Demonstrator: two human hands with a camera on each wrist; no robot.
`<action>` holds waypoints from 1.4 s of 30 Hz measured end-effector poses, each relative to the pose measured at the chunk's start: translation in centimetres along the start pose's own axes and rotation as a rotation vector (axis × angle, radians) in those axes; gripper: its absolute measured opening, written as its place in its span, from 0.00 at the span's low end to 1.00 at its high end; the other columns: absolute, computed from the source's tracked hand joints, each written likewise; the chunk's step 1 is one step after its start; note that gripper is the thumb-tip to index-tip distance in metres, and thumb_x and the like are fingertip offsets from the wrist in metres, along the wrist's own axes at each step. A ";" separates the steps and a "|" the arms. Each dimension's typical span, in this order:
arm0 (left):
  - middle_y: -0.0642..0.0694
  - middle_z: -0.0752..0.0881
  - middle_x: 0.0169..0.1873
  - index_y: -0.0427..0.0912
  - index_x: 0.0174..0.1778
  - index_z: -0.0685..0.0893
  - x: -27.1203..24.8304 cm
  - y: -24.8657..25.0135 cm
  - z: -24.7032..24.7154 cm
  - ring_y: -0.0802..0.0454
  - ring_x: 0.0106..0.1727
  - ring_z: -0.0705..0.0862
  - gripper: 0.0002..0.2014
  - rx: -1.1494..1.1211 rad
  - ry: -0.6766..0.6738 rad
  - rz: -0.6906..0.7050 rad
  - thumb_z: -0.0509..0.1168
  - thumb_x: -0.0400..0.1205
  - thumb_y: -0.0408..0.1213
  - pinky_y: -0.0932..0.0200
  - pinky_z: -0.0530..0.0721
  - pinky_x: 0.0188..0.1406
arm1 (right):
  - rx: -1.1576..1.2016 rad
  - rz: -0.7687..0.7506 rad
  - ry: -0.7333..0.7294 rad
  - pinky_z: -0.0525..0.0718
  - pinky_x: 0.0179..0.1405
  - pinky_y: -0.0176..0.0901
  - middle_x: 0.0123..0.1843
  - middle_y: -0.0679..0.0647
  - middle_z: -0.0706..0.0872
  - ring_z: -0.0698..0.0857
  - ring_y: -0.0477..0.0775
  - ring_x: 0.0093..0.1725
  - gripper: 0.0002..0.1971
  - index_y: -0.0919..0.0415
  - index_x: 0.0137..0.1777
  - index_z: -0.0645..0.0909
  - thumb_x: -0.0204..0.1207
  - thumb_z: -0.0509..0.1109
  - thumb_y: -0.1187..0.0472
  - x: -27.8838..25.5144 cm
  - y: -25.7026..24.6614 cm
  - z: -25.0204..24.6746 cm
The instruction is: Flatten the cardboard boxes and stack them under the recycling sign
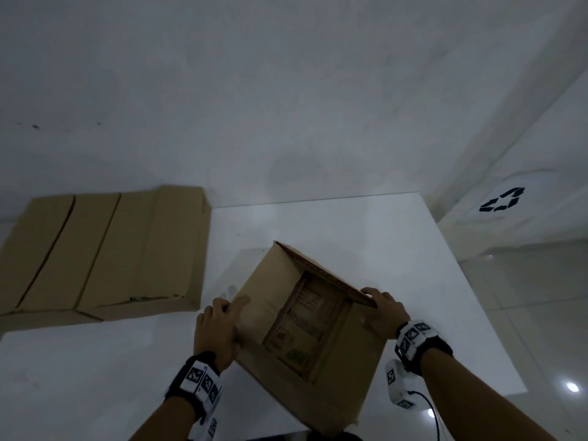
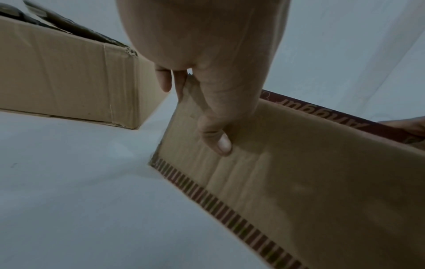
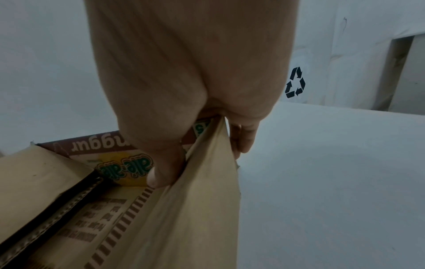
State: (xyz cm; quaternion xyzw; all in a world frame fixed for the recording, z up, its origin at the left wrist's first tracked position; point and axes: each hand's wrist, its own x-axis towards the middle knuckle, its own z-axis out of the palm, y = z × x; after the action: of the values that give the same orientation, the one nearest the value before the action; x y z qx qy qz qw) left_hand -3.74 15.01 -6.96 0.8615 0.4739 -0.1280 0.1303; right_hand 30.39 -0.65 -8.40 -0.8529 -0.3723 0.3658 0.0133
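A brown cardboard box [image 1: 273, 291] with printed flaps stands open and skewed on the white table [image 1: 397, 237], near me. My left hand [image 1: 219, 326] grips its left wall, thumb on the inside [image 2: 220, 142]. My right hand [image 1: 381, 310] pinches the right wall's top edge [image 3: 207, 163], thumb inside, fingers outside. The box's printed inner flaps [image 3: 110, 209] lie folded in at the bottom. A black recycling sign [image 1: 502, 200] is on the wall to the right, also seen in the right wrist view [image 3: 295, 82].
A larger closed cardboard box [image 1: 105, 249] lies on the table at the left, close to the left hand [image 2: 69, 76]. The table's right edge drops to a glossy tiled floor [image 1: 525, 297]. White walls stand behind.
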 end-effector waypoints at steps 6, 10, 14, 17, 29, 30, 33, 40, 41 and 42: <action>0.45 0.72 0.60 0.60 0.83 0.38 -1.1 1.4 -1.3 0.45 0.53 0.78 0.61 0.036 -0.110 0.046 0.73 0.61 0.44 0.56 0.73 0.50 | -0.023 0.006 0.089 0.65 0.76 0.62 0.85 0.53 0.49 0.59 0.71 0.79 0.40 0.37 0.81 0.50 0.75 0.69 0.49 0.2 -0.4 -2.0; 0.42 0.63 0.73 0.57 0.84 0.42 -1.6 2.3 -1.7 0.40 0.68 0.73 0.59 0.131 -0.203 0.155 0.73 0.64 0.62 0.48 0.69 0.67 | -0.219 -0.001 0.307 0.60 0.80 0.61 0.84 0.58 0.52 0.58 0.68 0.80 0.38 0.44 0.82 0.53 0.75 0.67 0.49 -0.9 -1.2 -3.9; 0.45 0.53 0.84 0.59 0.81 0.62 -0.6 3.5 -3.6 0.40 0.82 0.55 0.41 0.159 -0.115 0.281 0.42 0.70 0.70 0.40 0.50 0.80 | -0.333 -0.169 0.393 0.70 0.69 0.52 0.76 0.52 0.72 0.70 0.59 0.73 0.22 0.45 0.74 0.72 0.79 0.61 0.53 -2.3 -2.9 -3.6; 0.50 0.53 0.85 0.60 0.76 0.69 1.1 6.3 -4.5 0.43 0.84 0.51 0.35 0.201 -0.148 0.447 0.35 0.76 0.64 0.40 0.50 0.79 | -0.384 -0.291 0.160 0.78 0.61 0.49 0.69 0.52 0.80 0.79 0.59 0.67 0.19 0.48 0.69 0.78 0.81 0.58 0.51 -2.9 -4.4 -1.0; 0.42 0.47 0.85 0.50 0.82 0.62 3.0 9.9 -3.9 0.36 0.84 0.49 0.34 0.357 -0.311 0.551 0.57 0.81 0.61 0.36 0.50 0.82 | -0.630 -0.331 0.020 0.69 0.66 0.61 0.74 0.57 0.69 0.71 0.64 0.69 0.30 0.50 0.74 0.70 0.80 0.51 0.33 -6.9 -6.2 3.7; 0.41 0.53 0.83 0.50 0.74 0.70 2.7 9.6 -4.3 0.35 0.81 0.55 0.28 0.314 -0.284 0.555 0.59 0.79 0.56 0.35 0.59 0.78 | -0.612 -0.336 0.060 0.70 0.65 0.60 0.74 0.57 0.68 0.71 0.64 0.69 0.30 0.49 0.74 0.70 0.79 0.52 0.33 -7.3 -6.3 3.2; 0.44 0.71 0.66 0.46 0.47 0.76 1.3 8.8 -5.7 0.42 0.61 0.70 0.10 0.072 -0.104 0.509 0.59 0.72 0.42 0.51 0.74 0.47 | -0.519 -0.325 0.164 0.74 0.58 0.56 0.72 0.56 0.68 0.72 0.63 0.65 0.22 0.52 0.66 0.74 0.78 0.56 0.40 -8.6 -6.5 1.4; 0.41 0.71 0.67 0.37 0.67 0.77 0.5 1.9 -7.7 0.46 0.43 0.82 0.20 -0.469 0.220 0.289 0.62 0.78 0.24 0.53 0.84 0.39 | -0.147 -0.252 0.464 0.80 0.34 0.47 0.59 0.45 0.70 0.75 0.52 0.49 0.07 0.49 0.46 0.75 0.67 0.63 0.55 -12.7 -2.7 -2.0; 0.40 0.71 0.68 0.36 0.71 0.75 0.8 0.5 -7.2 0.45 0.43 0.83 0.24 -0.496 0.206 0.245 0.62 0.78 0.23 0.53 0.85 0.39 | -0.136 -0.212 0.527 0.80 0.33 0.44 0.58 0.46 0.71 0.77 0.52 0.49 0.07 0.49 0.47 0.76 0.69 0.65 0.58 -13.1 -1.8 -2.2; 0.38 0.71 0.69 0.35 0.74 0.73 1.1 -0.7 -6.6 0.43 0.48 0.83 0.27 -0.494 0.192 0.201 0.62 0.77 0.23 0.52 0.86 0.43 | -0.140 -0.172 0.587 0.80 0.32 0.43 0.58 0.48 0.73 0.79 0.53 0.48 0.08 0.49 0.49 0.79 0.71 0.66 0.59 -13.6 -1.0 -2.5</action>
State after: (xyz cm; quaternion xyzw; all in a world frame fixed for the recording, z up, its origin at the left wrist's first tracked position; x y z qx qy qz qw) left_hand -3.14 18.50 -1.23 0.8544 0.4130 0.0874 0.3029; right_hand 25.14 -8.02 2.05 -0.8862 -0.4477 0.0751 0.0924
